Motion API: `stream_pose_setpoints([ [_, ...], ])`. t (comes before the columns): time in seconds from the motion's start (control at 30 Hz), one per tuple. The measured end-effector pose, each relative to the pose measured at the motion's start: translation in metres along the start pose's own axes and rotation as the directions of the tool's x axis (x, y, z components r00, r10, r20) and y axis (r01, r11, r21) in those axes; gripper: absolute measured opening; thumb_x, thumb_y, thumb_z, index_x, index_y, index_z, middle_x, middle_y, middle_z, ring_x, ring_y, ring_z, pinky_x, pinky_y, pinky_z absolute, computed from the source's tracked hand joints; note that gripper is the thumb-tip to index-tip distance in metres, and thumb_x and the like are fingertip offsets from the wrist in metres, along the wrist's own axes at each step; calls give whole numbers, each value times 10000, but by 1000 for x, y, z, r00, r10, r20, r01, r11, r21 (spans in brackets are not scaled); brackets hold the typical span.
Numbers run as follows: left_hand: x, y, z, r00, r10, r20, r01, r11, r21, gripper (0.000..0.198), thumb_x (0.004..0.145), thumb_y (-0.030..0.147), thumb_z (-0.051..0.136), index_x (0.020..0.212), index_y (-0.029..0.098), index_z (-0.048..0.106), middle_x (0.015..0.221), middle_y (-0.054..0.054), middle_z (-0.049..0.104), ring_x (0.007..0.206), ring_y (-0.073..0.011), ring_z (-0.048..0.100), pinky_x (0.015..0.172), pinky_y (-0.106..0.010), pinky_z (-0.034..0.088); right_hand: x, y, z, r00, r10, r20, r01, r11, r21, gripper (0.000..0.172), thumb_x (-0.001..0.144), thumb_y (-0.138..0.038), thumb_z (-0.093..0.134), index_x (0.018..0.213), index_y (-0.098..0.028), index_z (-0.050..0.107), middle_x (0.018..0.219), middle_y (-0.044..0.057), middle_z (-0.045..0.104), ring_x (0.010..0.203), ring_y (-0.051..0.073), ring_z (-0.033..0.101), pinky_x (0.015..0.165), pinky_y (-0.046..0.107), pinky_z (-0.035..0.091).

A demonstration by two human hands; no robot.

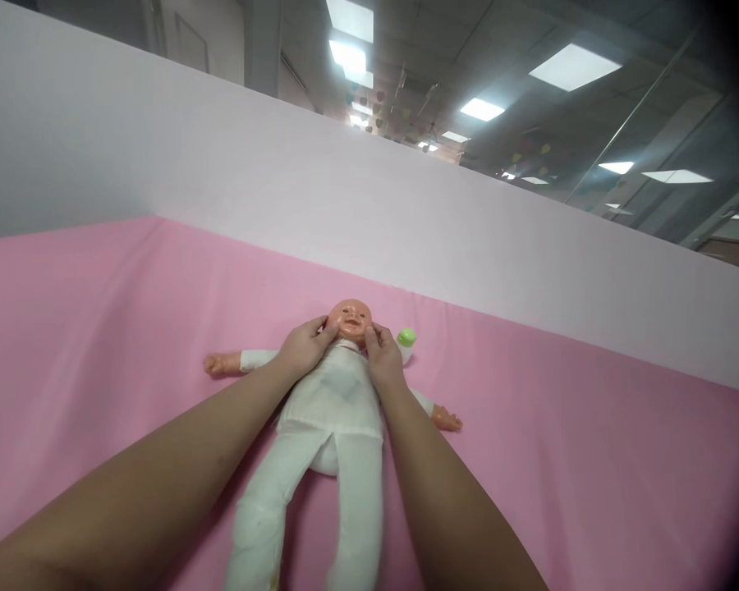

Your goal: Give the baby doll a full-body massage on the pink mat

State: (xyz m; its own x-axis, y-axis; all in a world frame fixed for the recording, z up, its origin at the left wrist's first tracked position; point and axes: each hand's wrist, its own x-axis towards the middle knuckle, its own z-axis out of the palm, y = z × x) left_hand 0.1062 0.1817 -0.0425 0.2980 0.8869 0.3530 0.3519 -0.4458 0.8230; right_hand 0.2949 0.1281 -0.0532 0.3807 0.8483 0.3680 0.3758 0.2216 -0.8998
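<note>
A baby doll point(340, 398) with a white cloth body lies on its back, arms spread and legs toward me. Its smiling plastic head point(351, 316) is between my two hands. My left hand point(306, 345) holds the left side of the head, thumb on the cheek. On the opposite side my right hand point(383, 351) grips the head in the same way, thumb near the jaw. The fingertips behind the head are partly hidden. Just beyond my right hand is a small white object with a green top point(407, 338), partly covered by that hand.
Pink cloth point(530, 427) covers the surface under the doll, with soft folds. A white low wall point(369, 205) runs along the back and turns at the left. Above it are glass with heart-shaped decorations and ceiling lights point(574, 67).
</note>
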Motion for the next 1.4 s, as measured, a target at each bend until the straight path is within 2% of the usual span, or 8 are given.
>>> stream_pose_setpoints([
  [0.2, -7, 13, -2, 1000, -25, 14, 23, 993, 116, 540, 842, 643, 625, 1222, 264, 680, 1081, -45, 772, 960, -288, 709, 803, -341, 521, -4, -4, 7, 999, 29, -25, -33, 989, -146, 770, 646, -612, 848, 1276, -246, 599, 1160, 86, 727, 955, 243, 711, 882, 372, 567],
  [0.33, -6, 12, -3, 1000, -16, 6, 15, 991, 131, 511, 870, 635, 595, 1222, 274, 681, 1072, -40, 774, 947, -279, 713, 795, -338, 518, -2, -4, 9, 999, 11, -34, -14, 994, -108, 659, 691, -580, 829, 1230, -256, 629, 1164, 69, 738, 998, 238, 717, 908, 367, 574],
  [0.53, -1, 7, -3, 999, -40, -13, 41, 993, 111, 542, 897, 661, 541, 1271, 296, 683, 1098, -25, 778, 1000, -280, 713, 853, -345, 518, 3, -1, 4, 998, -2, 63, -6, 992, 130, 584, 812, -499, 763, 1306, -231, 606, 1252, 73, 727, 1144, 229, 696, 1035, 385, 536],
  [0.7, 3, -1, -1, 999, -39, 0, 39, 999, 35, 579, 928, 660, 481, 1293, 260, 684, 1167, -54, 763, 1064, -287, 695, 963, -367, 502, 8, 9, 1, 994, 29, 107, -56, 965, 257, 567, 879, -555, 665, 1316, -195, 635, 1229, 96, 732, 1125, 248, 697, 981, 401, 562],
  [0.93, 6, -7, 2, 999, -44, -16, 44, 999, -20, 619, 982, 657, 328, 1129, 218, 740, 1085, -63, 773, 1018, -274, 694, 953, -388, 506, 5, 1, -3, 1000, 11, 0, -11, 999, 35, 494, 958, -612, 488, 1094, -207, 737, 1053, 74, 770, 1020, 250, 711, 922, 383, 564],
  [1.07, 0, 1, -1, 1000, -17, 8, 17, 1000, 7, 568, 923, 701, 460, 1174, 262, 718, 1096, -36, 775, 1009, -271, 702, 917, -353, 513, 1, -5, 2, 1000, 24, -8, -24, 1000, -4, 529, 853, -608, 669, 1198, -207, 684, 1144, 79, 749, 1060, 237, 705, 959, 358, 554],
  [1.2, -4, 8, -3, 999, -30, 23, 29, 997, 67, 607, 802, 712, 644, 1244, 298, 685, 1071, -22, 780, 971, -285, 719, 833, -337, 533, 1, -3, 9, 1000, 16, 2, -16, 999, -38, 811, 668, -588, 850, 1355, -239, 597, 1233, 89, 720, 1053, 249, 716, 936, 369, 578],
  [1.4, -4, 6, -2, 1000, -30, -8, 30, 996, 79, 601, 836, 678, 628, 1290, 286, 667, 1103, -36, 774, 1002, -282, 716, 849, -340, 532, 3, 0, 9, 998, 58, -15, -58, 997, -57, 830, 672, -580, 851, 1388, -241, 603, 1259, 84, 719, 1080, 255, 717, 988, 397, 569],
])
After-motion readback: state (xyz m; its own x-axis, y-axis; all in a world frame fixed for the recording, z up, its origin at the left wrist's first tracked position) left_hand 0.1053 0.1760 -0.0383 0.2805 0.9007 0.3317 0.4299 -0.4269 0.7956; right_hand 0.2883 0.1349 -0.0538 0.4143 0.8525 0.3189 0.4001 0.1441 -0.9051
